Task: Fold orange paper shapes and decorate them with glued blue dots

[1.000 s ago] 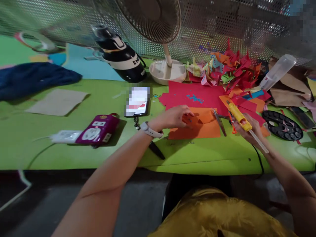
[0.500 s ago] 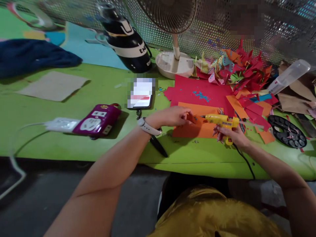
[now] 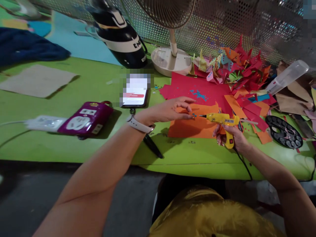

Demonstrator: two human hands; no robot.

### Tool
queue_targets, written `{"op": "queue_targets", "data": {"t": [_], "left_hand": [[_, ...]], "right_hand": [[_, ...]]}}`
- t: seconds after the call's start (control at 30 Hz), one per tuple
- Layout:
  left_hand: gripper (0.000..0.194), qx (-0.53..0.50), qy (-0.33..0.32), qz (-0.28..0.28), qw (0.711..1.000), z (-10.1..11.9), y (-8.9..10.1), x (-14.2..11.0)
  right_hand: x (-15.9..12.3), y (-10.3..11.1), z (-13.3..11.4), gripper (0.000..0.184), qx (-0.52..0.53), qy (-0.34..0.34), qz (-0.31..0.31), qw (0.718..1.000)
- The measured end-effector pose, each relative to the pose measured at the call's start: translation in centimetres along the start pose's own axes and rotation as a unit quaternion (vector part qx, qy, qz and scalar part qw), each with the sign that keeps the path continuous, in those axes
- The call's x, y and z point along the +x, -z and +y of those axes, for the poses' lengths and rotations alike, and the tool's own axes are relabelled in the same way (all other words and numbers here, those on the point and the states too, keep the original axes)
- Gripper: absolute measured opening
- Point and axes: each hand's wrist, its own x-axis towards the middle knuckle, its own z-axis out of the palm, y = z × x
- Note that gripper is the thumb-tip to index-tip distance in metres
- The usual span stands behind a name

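Observation:
My right hand is wrapped around the handle of a yellow hot glue gun. The gun's dark nozzle points left, and a pale glue stick juts from its back. My left hand, with a white watch on the wrist, pinches a small orange paper piece marked with blue dots. Just beside these dots sits the nozzle tip; I cannot tell whether it touches. Beneath lies a flat orange sheet, whose colour blends with the held piece, so its outline is unclear.
Red paper carries tiny blue bits. Folded paper scraps are heaped behind. A fan, a bottle, a phone, a purple power socket, a black pen and a black palette stand around.
The fingers of my left hand have spread a little more around the paper piece. The glue gun's nozzle stays close to the blue dots. The whole view has shifted slightly.

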Motion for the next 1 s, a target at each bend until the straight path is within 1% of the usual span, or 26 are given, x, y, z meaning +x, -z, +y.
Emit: {"op": "queue_targets", "data": {"t": [0.1,0.2,0.3,0.47,0.63,0.8,1.0], "left_hand": [[0.036,-0.122,0.019,-0.052,0.991,-0.1,-0.3,0.1],[0.029,-0.189,0.041,-0.057,0.979,-0.1,-0.6,0.3],[0.025,-0.202,0.039,-0.052,0.977,-0.3,-0.7,0.5],[0.027,-0.184,0.045,-0.06,0.98,-1.0,-1.0,0.8],[0.023,-0.212,0.038,-0.054,0.975,-1.4,-1.1,0.9],[0.023,-0.22,0.027,-0.069,0.973,-1.1,-0.8,0.7],[0.029,-0.24,0.05,-0.078,0.966,-1.0,-0.7,0.6]], "right_hand": [[-0.2,0.0,0.0,0.036,-0.035,0.024,0.007,0.999],[-0.3,0.1,-0.1,0.038,-0.098,0.057,0.016,0.993],[-0.4,0.1,-0.2,0.039,-0.152,0.081,0.021,0.985],[-0.5,-0.1,-0.3,0.039,-0.189,0.09,0.034,0.977],[-0.4,0.0,-0.3,0.039,-0.196,0.1,0.055,0.974],[-0.3,0.2,-0.2,0.038,-0.193,0.086,0.052,0.976],[-0.3,0.2,0.1,0.045,-0.207,0.078,0.067,0.973]]}}
